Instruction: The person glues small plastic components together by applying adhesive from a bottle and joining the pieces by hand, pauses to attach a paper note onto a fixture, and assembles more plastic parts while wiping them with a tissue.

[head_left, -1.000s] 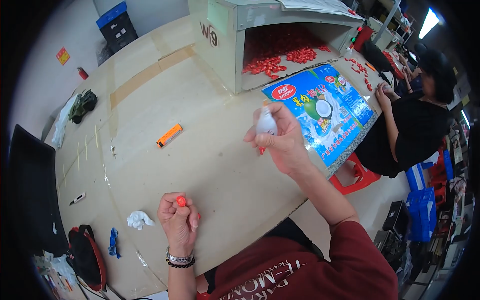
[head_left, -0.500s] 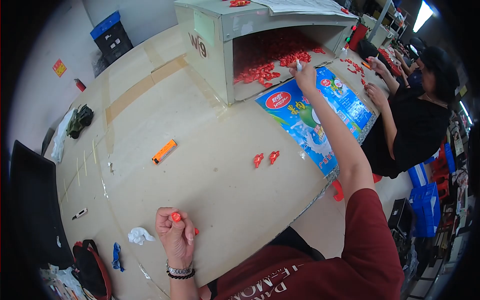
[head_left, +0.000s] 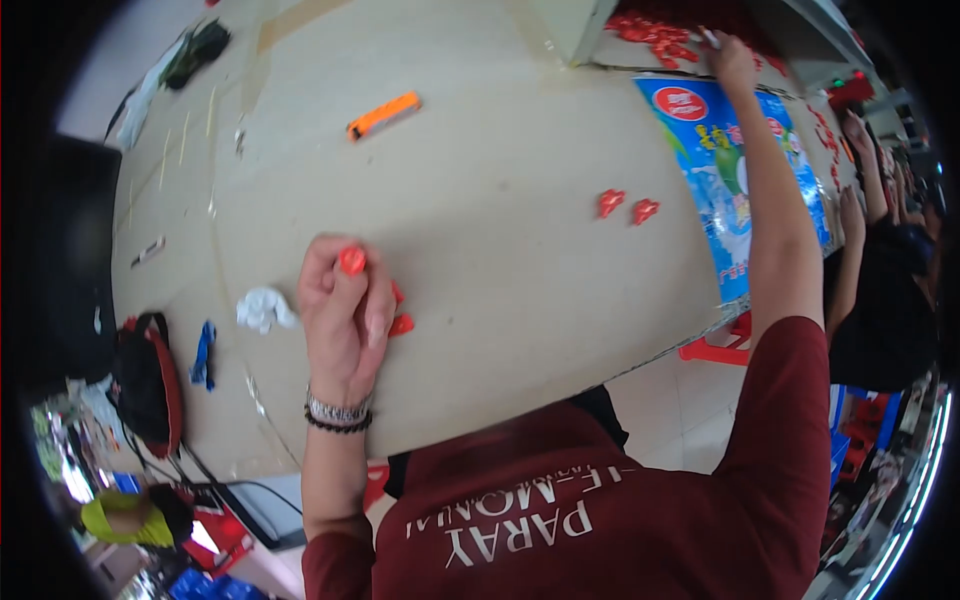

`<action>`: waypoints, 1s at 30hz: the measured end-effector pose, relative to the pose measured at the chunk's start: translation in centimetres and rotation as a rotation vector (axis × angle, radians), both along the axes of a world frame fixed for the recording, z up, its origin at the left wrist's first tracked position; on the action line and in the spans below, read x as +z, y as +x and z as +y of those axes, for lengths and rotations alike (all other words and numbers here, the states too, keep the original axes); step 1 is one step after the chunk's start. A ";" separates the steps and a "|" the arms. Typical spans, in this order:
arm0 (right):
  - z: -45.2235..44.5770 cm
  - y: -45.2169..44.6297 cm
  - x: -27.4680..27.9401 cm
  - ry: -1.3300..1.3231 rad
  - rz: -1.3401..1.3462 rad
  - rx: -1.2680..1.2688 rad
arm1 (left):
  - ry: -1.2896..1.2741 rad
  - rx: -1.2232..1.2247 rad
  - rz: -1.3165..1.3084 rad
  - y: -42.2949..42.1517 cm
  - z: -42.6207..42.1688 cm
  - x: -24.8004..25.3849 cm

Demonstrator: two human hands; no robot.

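Observation:
My left hand [head_left: 345, 318] is closed over the bench, with a small red plastic piece [head_left: 352, 260] pinched between thumb and fingers. Beside that hand, another red piece [head_left: 401, 325] shows partly behind the fingers. My right hand [head_left: 737, 68] reaches to the front of the grey box, shut on a slim white pen-like tool [head_left: 709, 38]; its tip is near a heap of red pieces [head_left: 650, 38]. Two loose red parts [head_left: 611, 203] lie together in the middle right of the bench.
A blue printed sheet [head_left: 705, 160] lies under my right forearm. An orange box cutter [head_left: 384, 115], crumpled white tissue [head_left: 265, 310], a blue strip [head_left: 203, 355] and a black-and-red bag [head_left: 148, 385] are on the bench. A co-worker's arm [head_left: 851, 235] is at the right.
The view has tilted down, so bench items sit higher in the picture and the box is mostly cut off. Both hands keep their holds; the right remains by the red heap.

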State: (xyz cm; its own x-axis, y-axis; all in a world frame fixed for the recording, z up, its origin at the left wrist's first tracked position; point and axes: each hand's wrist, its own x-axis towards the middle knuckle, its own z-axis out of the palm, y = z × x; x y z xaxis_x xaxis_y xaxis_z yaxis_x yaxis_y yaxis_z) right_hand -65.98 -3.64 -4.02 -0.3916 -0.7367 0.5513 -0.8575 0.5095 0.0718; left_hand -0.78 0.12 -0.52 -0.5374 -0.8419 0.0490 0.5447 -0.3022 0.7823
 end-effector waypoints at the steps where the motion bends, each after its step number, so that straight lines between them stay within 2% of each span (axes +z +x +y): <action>1: 0.3 -0.8 0.1 0.023 0.032 0.024 | 0.007 -0.002 0.053 0.1 -0.3 -0.2; 5: 0.6 1.9 1.2 0.002 0.065 0.040 | 0.019 0.010 0.157 0.6 -1.1 -0.8; 8: 1.6 3.3 3.1 -0.126 0.046 -0.073 | 0.059 0.022 0.175 0.8 -1.2 -0.8; 10: 3.8 9.3 5.5 -0.380 -0.440 0.006 | 0.066 0.021 0.175 0.6 -0.9 -0.5; 12: 5.1 11.2 5.4 -0.589 -0.875 0.245 | 0.079 0.022 0.163 0.6 -0.5 -0.2; 15: 7.6 22.3 7.8 -0.653 -1.132 0.519 | 0.123 -0.019 0.156 0.4 -0.1 0.1; 18: 8.9 32.9 8.3 -0.584 -1.399 0.663 | 0.121 -0.029 0.130 0.4 0.2 0.2; 22: 9.1 44.0 8.3 -0.318 -1.622 0.765 | 0.099 -0.018 0.096 0.6 0.5 0.2; 23: 8.6 45.5 8.3 -0.315 -1.621 0.777 | 0.091 -0.005 0.082 0.6 0.5 0.3; 25: 7.8 47.4 8.6 -0.208 -1.786 0.736 | 0.076 0.014 0.069 0.8 0.5 0.4; 30: 6.6 47.9 7.8 -0.182 -1.986 0.753 | 0.093 0.035 0.059 1.1 0.2 0.8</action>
State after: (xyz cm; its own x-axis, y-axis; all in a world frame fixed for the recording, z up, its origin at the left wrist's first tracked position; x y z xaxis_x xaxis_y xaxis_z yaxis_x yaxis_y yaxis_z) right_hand -18.05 2.93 3.80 -0.1259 -0.9905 -0.0544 0.2963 0.0148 -0.9550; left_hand 0.31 0.36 0.28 -0.5059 -0.8626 0.0006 0.6008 -0.3519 0.7178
